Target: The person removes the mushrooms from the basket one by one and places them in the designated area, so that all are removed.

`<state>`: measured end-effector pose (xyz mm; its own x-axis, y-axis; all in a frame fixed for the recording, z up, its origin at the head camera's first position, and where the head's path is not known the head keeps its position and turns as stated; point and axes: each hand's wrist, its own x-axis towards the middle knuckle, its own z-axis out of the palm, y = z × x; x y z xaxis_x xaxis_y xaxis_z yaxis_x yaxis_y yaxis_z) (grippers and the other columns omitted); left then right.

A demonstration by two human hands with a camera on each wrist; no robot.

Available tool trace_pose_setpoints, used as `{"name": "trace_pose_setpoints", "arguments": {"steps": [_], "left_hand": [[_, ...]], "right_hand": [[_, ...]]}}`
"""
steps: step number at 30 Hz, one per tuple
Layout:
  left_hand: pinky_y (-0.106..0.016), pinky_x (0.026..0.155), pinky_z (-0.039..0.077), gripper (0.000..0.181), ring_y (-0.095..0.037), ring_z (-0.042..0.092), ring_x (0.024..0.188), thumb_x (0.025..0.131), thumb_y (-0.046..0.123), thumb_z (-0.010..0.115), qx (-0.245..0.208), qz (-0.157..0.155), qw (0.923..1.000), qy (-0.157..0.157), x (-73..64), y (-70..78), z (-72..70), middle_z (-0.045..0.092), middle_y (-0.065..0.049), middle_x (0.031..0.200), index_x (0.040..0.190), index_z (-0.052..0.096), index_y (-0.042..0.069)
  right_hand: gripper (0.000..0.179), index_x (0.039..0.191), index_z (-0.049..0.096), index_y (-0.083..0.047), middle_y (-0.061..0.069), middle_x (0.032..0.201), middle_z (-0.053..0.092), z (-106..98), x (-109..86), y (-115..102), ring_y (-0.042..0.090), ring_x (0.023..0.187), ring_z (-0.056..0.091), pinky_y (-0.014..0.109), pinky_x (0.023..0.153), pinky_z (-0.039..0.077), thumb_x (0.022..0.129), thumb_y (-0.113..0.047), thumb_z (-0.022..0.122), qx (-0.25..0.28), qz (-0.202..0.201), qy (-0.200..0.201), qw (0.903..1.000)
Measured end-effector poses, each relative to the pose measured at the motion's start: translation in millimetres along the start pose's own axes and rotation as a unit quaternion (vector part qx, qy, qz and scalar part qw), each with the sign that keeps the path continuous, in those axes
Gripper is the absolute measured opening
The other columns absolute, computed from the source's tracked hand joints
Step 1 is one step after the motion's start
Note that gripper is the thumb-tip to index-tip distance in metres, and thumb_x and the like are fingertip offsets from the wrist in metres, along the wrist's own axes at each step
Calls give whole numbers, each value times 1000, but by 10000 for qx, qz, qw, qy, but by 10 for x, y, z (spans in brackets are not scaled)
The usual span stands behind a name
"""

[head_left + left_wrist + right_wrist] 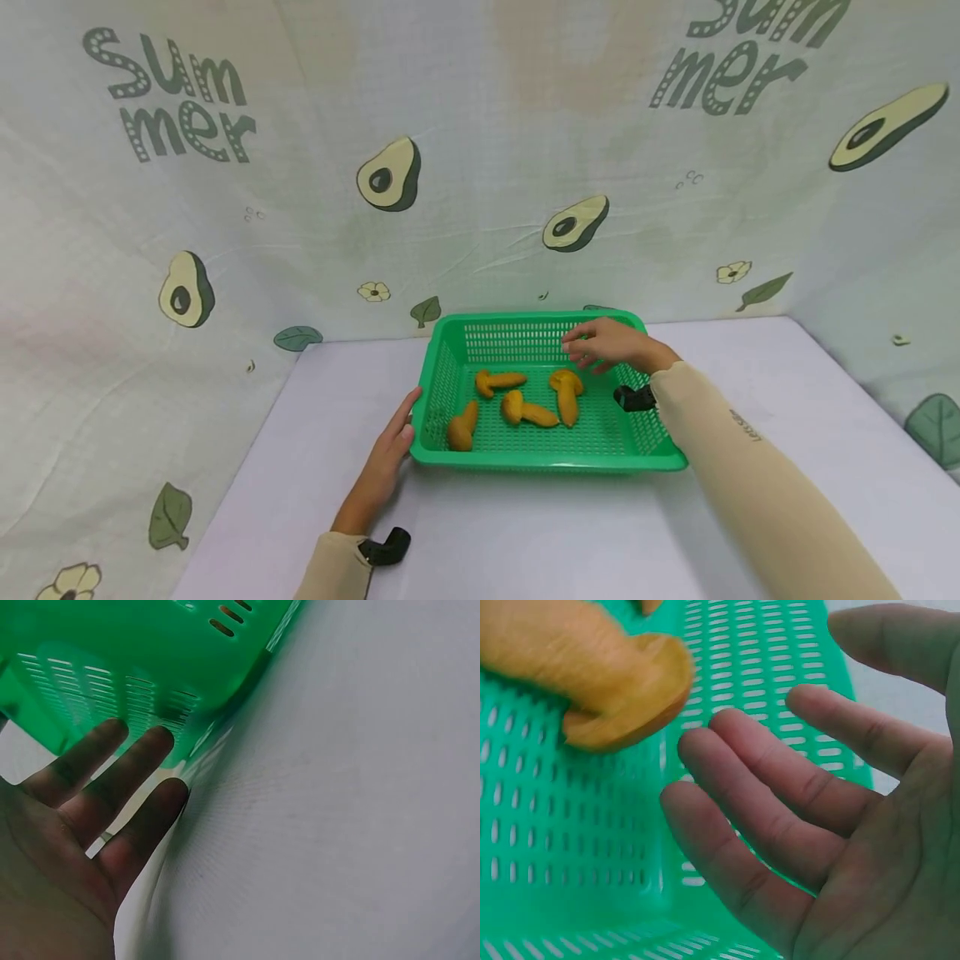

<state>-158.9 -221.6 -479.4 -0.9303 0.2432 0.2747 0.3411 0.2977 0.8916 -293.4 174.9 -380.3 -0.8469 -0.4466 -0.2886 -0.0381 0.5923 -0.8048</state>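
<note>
Over the right part of the basket (547,460), the right hand (611,342) hangs loosely spread and empty; by the left wall, the left hand (384,460) has fingers outstretched, gripping nothing. Four mushrooms (567,403) lie inside; the tabletop (525,542) carries it all.

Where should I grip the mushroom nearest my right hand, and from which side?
I'd pinch that mushroom by its stem, just below the cap, with the right hand coming down from its right. The stem looks slimmer than the cap and points toward you; another mushroom lies close on its left.
</note>
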Motion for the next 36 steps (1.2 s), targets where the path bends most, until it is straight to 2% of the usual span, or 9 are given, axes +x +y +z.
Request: {"name": "trace_pose_setpoints", "arguments": {"steps": [5, 11, 15, 22, 25, 36], "left_hand": [[-66, 108, 27, 52, -35, 32, 143, 109, 23, 31, -8, -41, 10000, -1, 9, -8, 0, 24, -7, 164, 161, 25, 25], [-67, 110, 23, 51, -35, 27, 146, 110, 25, 31, 4, -75, 9999, 70, 21, -22, 15, 24, -5, 164, 160, 26, 27], [-65, 110, 25, 51, -33, 29, 145, 110, 26, 31, -60, -131, 9999, 45, 30, -20, 21, 24, -3, 164, 160, 26, 29], [-65, 112, 20, 51, -29, 18, 149, 110, 25, 31, -127, -148, 9998, 2, 2, -2, 5, 22, -2, 164, 160, 26, 30], [-65, 112, 21, 51, -28, 18, 149, 109, 25, 30, -157, -139, 9998, -2, -20, -2, -4, 22, -2, 164, 160, 26, 31], [-63, 114, 17, 51, -25, 16, 150, 110, 24, 30, -185, -57, 9998, -60, 9, -4, 19, 21, 0, 165, 160, 25, 30]], "right_hand": [[51, 140, 54, 4, 23, 124, 64, 68, 35, 2, 34, 103, 66, 47, 82, 56, 101, -29, 60, -753, -27, -72, 9971], [51, 135, 59, 5, 23, 128, 61, 111, 73, 57, 31, 97, 68, 41, 73, 58, 96, -27, 65, -1449, 5, -164, 9893], [49, 131, 62, 5, 22, 126, 63, 128, 75, 70, 29, 95, 68, 41, 71, 58, 94, -25, 70, -1525, -8, -225, 9881], [39, 123, 69, 4, 15, 113, 70, 175, 95, 84, 22, 85, 69, 35, 71, 55, 94, -22, 71, -1999, -363, -246, 9788], [35, 122, 70, 3, 13, 112, 71, 194, 120, 99, 21, 84, 69, 34, 69, 54, 95, -20, 69, -2092, -457, -268, 9764], [30, 121, 70, 0, 9, 108, 71, 158, 89, 115, 19, 82, 68, 32, 69, 53, 97, -17, 66, -2088, -420, -258, 9767]]}}
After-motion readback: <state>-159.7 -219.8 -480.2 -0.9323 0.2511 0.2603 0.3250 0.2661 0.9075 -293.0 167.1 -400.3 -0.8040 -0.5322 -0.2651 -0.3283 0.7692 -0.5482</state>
